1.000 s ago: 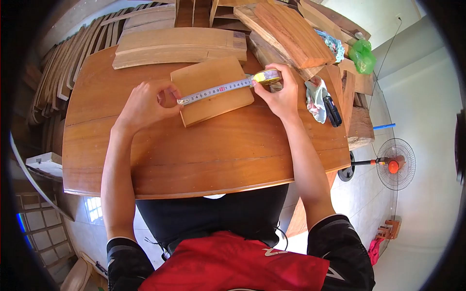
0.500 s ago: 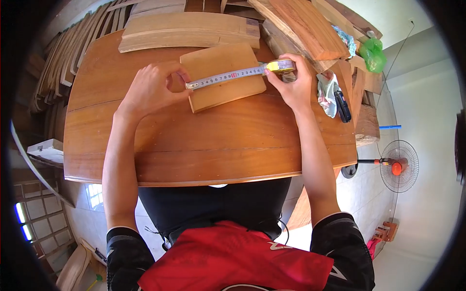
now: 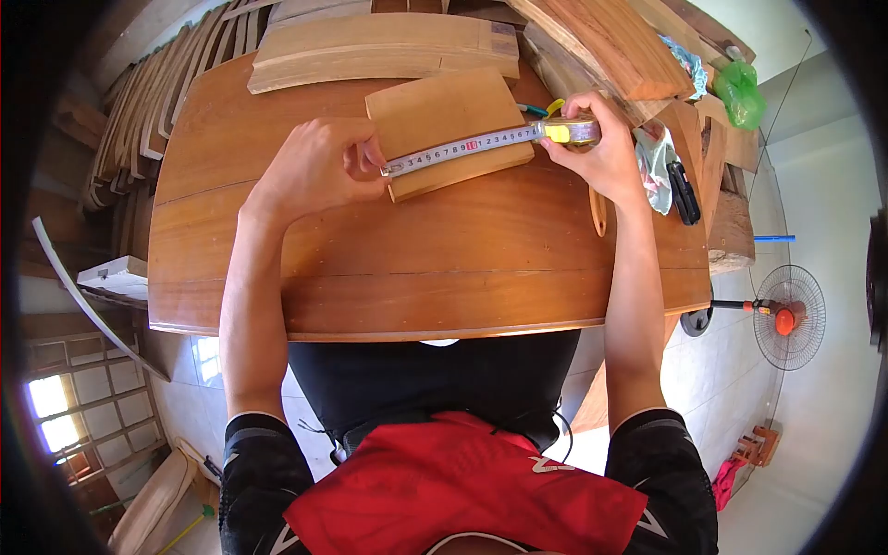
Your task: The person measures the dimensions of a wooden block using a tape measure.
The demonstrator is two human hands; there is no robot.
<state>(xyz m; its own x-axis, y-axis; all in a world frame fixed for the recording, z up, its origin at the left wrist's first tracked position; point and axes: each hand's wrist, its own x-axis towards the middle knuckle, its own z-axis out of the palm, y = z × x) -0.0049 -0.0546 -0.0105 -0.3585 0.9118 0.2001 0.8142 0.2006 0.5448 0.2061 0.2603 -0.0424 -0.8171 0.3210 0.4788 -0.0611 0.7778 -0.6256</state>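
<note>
A tape measure [image 3: 581, 132] is stretched across a light wooden block [image 3: 444, 104], which lies at an angle on the brown wooden table. My right hand [image 3: 606, 159] wraps around its case, just past the block's right edge. At the left edge, the fingers of my left hand [image 3: 326, 168] are closed on the hook end of the blade. The blade's numbers face up, with a red 10 mark near the middle. Close to my right wrist a wooden handle [image 3: 598, 215] pokes out, its other end hidden by the hand.
A thick curved board [image 3: 384, 51] lies behind the block, and heavier planks [image 3: 610, 46] are stacked at the back right. Right of my hand are a cloth [image 3: 655, 166] and a black tool [image 3: 684, 192]. A fan [image 3: 786, 317] stands beyond the table.
The whole view has shifted, so the table appears further right. Slightly more blade shows near the case. A wooden handle and a teal-and-yellow item beside my right hand have come into sight.
</note>
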